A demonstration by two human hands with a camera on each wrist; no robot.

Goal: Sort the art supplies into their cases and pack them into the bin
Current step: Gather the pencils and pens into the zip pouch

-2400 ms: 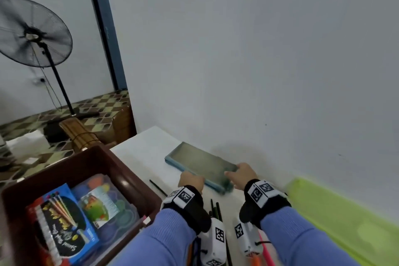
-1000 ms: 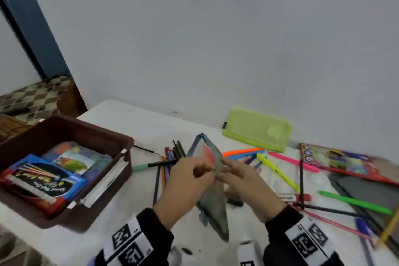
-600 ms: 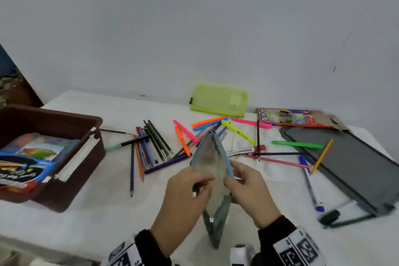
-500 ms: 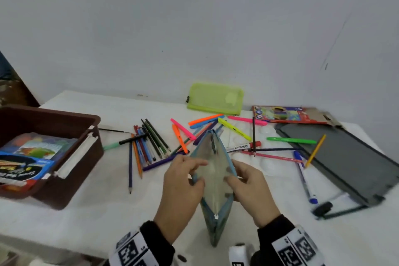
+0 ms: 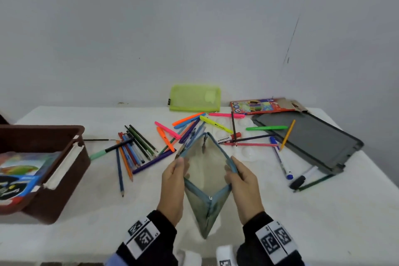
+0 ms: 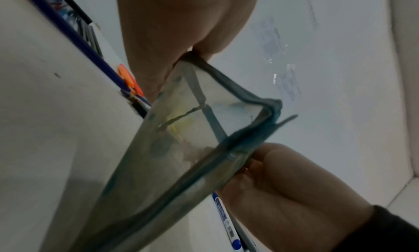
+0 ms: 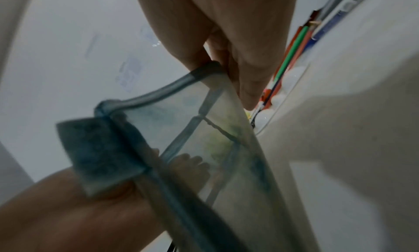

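While the blue mesh pouch (image 5: 206, 170) was only narrowly parted half a second ago, the left hand (image 5: 173, 181) and right hand (image 5: 243, 182) — each pinching one zipper edge above the table's near edge — now spread it wide, ready for filling. It looks empty; the brown bin (image 5: 71, 158) at the left edge already holds boxed sets.

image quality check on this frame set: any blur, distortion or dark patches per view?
Head view: evenly lit and mostly sharp, wide-angle bowing at the edges, the brown bin soft at the left. Left wrist view: dim, the mesh pouch smeared by motion blur, the left hand close and out of focus. Right wrist view: darker still, the right hand blurred, a broad shadow on the table.
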